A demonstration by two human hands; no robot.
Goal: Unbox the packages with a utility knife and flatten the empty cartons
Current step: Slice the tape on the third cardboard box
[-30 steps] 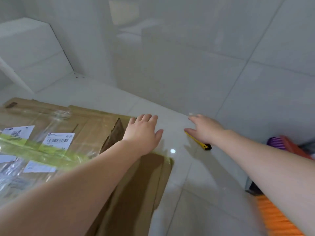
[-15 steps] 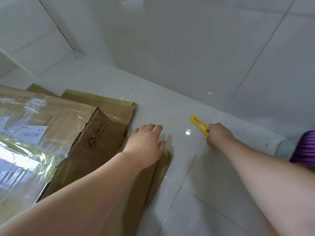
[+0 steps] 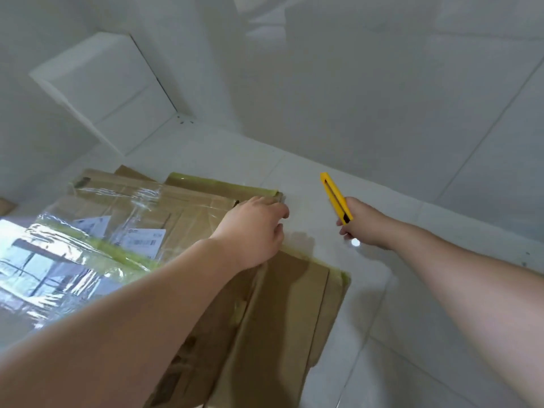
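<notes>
Head view looks down on a stack of flattened brown cartons [image 3: 279,304] lying on a glossy white tiled floor [image 3: 382,334], with a taped carton [image 3: 123,219] on top carrying clear film, yellow-green tape and shipping labels [image 3: 144,240]. The left hand [image 3: 253,228] rests at the far right corner of that top carton, fingers curled over its edge; whether they truly pinch the cardboard I cannot tell. The right hand [image 3: 363,223] is clamped around the butt of a yellow utility knife [image 3: 335,197], lifted off the floor just beside the stack, its nose pointing away from the person; no blade shows.

The step in hand looks like bringing the knife to the taped seam. It would go best with the left hand kept pressing well to one side of the cut line, the blade run out only a little, and the stroke drawn shallow along the tape and away from the holding fingers.

Bare floor lies open to the right and ahead of the stack. A white wall [image 3: 353,83] runs close behind, and a white boxed corner [image 3: 97,86] juts in at far left.
</notes>
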